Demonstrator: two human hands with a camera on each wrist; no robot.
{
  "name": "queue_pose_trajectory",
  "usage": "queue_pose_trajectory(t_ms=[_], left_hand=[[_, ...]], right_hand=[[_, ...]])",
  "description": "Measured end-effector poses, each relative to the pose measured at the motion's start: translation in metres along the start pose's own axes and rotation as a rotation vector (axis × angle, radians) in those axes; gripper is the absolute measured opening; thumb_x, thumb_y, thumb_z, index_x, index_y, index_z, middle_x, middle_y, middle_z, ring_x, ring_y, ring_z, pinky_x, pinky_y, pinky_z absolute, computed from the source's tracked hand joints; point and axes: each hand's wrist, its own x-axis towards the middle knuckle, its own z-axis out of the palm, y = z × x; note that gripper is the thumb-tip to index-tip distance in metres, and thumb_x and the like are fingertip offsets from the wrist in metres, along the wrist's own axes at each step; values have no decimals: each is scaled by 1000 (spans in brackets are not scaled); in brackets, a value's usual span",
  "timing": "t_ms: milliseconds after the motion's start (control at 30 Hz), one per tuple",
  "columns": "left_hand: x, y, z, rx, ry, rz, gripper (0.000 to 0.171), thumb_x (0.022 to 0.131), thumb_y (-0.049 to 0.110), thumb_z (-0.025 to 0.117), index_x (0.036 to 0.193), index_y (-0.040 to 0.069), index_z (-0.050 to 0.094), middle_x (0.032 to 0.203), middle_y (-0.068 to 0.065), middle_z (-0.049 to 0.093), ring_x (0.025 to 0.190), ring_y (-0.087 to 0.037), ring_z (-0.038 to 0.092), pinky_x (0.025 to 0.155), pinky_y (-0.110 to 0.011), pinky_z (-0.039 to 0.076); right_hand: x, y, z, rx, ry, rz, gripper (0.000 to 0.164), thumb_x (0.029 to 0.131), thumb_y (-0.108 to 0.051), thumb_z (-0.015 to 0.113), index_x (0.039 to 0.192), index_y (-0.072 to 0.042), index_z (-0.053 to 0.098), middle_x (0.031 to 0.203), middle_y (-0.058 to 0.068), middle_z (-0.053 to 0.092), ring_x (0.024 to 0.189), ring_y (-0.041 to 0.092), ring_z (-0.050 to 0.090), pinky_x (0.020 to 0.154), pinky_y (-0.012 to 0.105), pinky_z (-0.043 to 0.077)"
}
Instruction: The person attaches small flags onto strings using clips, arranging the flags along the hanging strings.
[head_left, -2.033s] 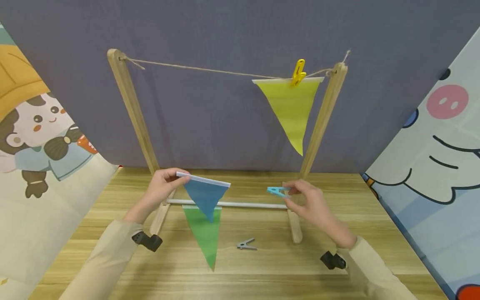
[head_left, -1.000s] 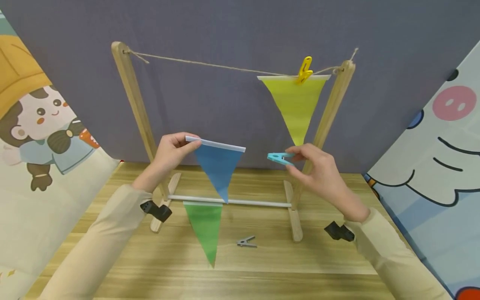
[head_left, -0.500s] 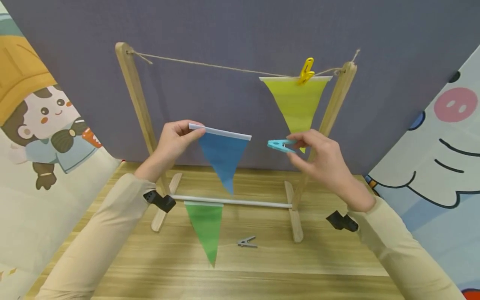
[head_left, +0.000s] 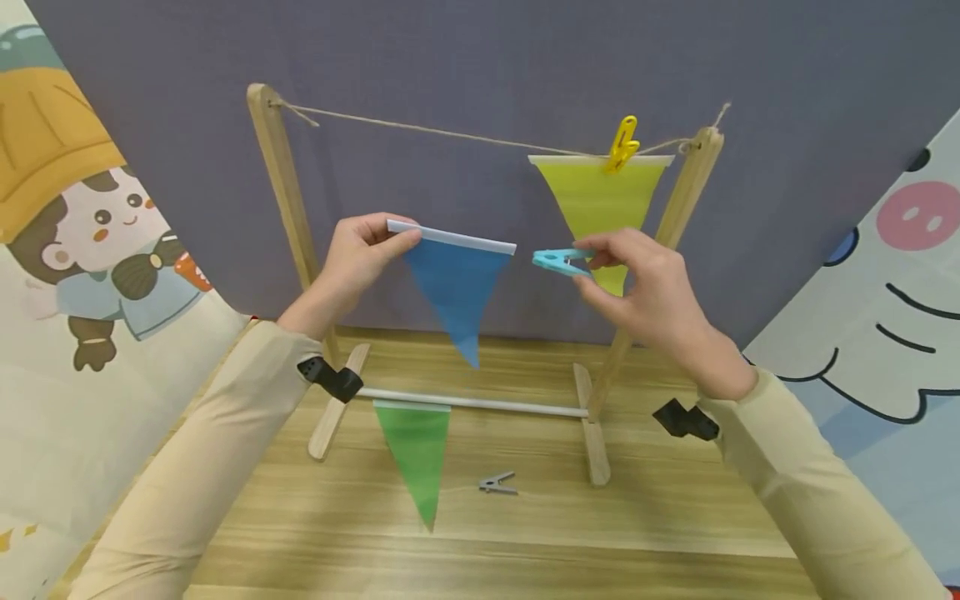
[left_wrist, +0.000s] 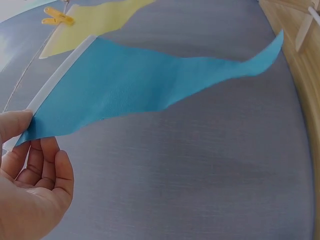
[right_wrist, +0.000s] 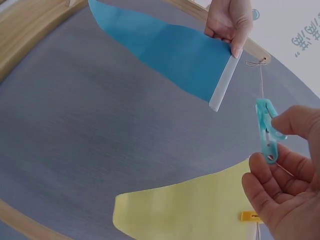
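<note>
My left hand [head_left: 358,265] pinches the white-banded top edge of a blue triangular pennant [head_left: 462,279] at its left corner, and the cloth hangs point down. In the left wrist view the thumb lies on the band of the pennant [left_wrist: 115,80]. My right hand [head_left: 643,287] pinches the handle ends of a light blue clothespin [head_left: 557,261], its nose pointing left toward the pennant. Above both hands runs a string [head_left: 420,127]. On its right part a yellow clothespin [head_left: 622,146] holds a yellow pennant [head_left: 603,196], partly hidden behind my right hand.
Two wooden posts [head_left: 283,179] carry the string, joined low down by a white rod [head_left: 480,403]. On the wooden table [head_left: 360,542] lie a green pennant [head_left: 415,454] and a grey clothespin [head_left: 498,483]. A dark grey panel [head_left: 450,50] stands behind.
Both hands have risen from near the table toward the string, carrying the blue pennant and the light blue clothespin. The gap between pennant and clothespin has narrowed. The view has shifted slightly.
</note>
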Motion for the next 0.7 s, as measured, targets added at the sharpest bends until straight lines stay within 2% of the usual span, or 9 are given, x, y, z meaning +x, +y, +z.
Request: queue_pose_trajectory(t_ms=[200,300,467,700], left_hand=[[5,6,3,-55,-5,24,6,87,6,67,91,7,72,76,8,65,74,-7,54,70,-22,45],[8,9,6,-80,-4,19,6,86,4,67,89,6,72,75,7,65,74,-7,54,70,-21,46],[12,17,8,-67,22,2,8,87,5,66,93,3,71,75,7,64,73,-8,54,69,-21,46],[21,27,10,-30,68,-6,11,87,8,66,95,2,70,74,7,64,70,-8,53,67,-22,44]], right_hand=[[11,-4,1,-3,5,-13,28,73,5,73,100,4,65,84,13,63,77,21,60,67,24,42],[15,-5,0,0,0,-9,28,74,5,72,101,5,64,85,13,64,78,20,60,69,23,44],[24,-4,-1,6,-21,4,28,76,4,71,103,5,64,89,14,64,80,20,61,75,22,48],[42,-4,-1,22,-28,-30,26,77,3,71,103,6,65,88,16,63,80,19,61,76,15,46]])
